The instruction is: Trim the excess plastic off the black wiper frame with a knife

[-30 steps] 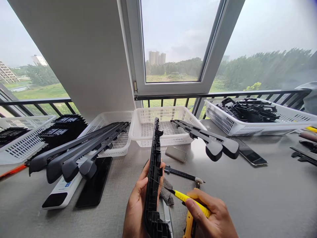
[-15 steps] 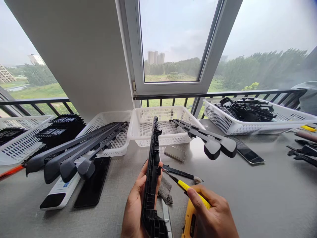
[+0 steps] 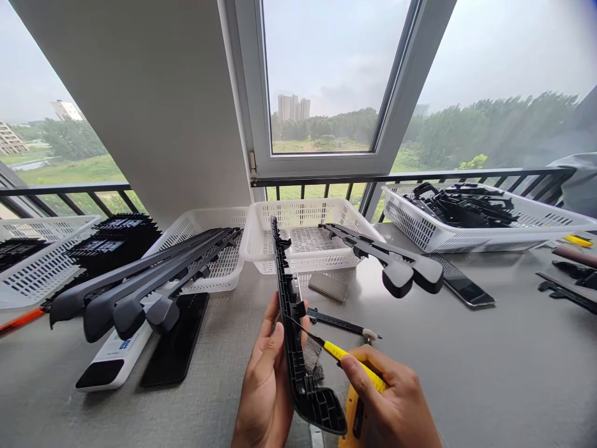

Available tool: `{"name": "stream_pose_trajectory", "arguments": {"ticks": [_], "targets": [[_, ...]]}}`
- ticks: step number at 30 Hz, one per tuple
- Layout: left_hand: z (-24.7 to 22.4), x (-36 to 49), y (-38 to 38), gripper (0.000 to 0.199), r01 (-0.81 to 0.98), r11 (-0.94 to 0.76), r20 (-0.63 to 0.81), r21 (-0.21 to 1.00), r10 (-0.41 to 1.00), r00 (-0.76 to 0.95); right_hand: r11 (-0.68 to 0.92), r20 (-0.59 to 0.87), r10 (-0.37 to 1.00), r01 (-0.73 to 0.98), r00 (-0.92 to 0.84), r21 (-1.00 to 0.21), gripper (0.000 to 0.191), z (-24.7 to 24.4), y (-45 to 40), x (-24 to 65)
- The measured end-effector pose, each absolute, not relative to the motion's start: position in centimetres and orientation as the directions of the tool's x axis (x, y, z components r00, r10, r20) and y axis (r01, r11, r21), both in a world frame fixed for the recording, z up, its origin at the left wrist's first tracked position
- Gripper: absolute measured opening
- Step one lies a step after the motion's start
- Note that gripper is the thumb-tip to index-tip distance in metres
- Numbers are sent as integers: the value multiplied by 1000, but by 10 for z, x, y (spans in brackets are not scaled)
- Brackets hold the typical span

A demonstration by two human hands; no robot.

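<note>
My left hand (image 3: 267, 376) is wrapped round a long black plastic trim piece (image 3: 291, 348), held upright and tilted, its ribbed side facing me and its wide curved end low. In my right hand (image 3: 392, 392) is a yellow utility knife (image 3: 357, 364). Its thin dark blade reaches the middle of the trim piece's edge; whether it touches is hard to tell. Below the knife lies a yellow tool (image 3: 353, 420), partly hidden by my right hand. A grey cloth (image 3: 313, 358) and a black caliper-like tool (image 3: 340, 325) lie behind the trim piece.
Two similar trim pieces (image 3: 396, 261) lean on the middle white basket (image 3: 265, 252); several more (image 3: 153, 280) lean on the basket to its left. A heaped white basket (image 3: 466, 239) stands at right. Phones (image 3: 469, 289) and a white device (image 3: 112, 367) lie on the metal table.
The trim piece has turned in my left hand, its top swinging left and its wide end rightward into view. My right hand with the knife has shifted slightly left.
</note>
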State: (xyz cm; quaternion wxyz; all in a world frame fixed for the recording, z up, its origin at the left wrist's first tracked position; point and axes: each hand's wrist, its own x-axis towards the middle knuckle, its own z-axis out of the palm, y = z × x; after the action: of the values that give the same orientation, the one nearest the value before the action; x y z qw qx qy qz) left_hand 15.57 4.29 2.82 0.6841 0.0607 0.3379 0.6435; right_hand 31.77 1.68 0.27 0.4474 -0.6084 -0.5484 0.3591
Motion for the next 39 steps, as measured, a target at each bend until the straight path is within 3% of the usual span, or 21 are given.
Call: {"name": "stream_pose_trajectory", "arguments": {"ticks": [8,14,25,39], "targets": [[17,160,41,39,-747,236,-391,622,920,-36,70,131,983,398,127,-915,58,-7,23,320],[19,161,39,46,-683,270,-376,679,927,-8,17,100,968,339,228,-941,58,-3,21,314],[13,155,37,52,-695,311,-289,648,945,154,57,121,981,371,152,-927,54,-12,25,324],[15,148,38,60,-724,254,-347,642,938,22,76,120,989,404,85,-912,59,-4,21,323]]}}
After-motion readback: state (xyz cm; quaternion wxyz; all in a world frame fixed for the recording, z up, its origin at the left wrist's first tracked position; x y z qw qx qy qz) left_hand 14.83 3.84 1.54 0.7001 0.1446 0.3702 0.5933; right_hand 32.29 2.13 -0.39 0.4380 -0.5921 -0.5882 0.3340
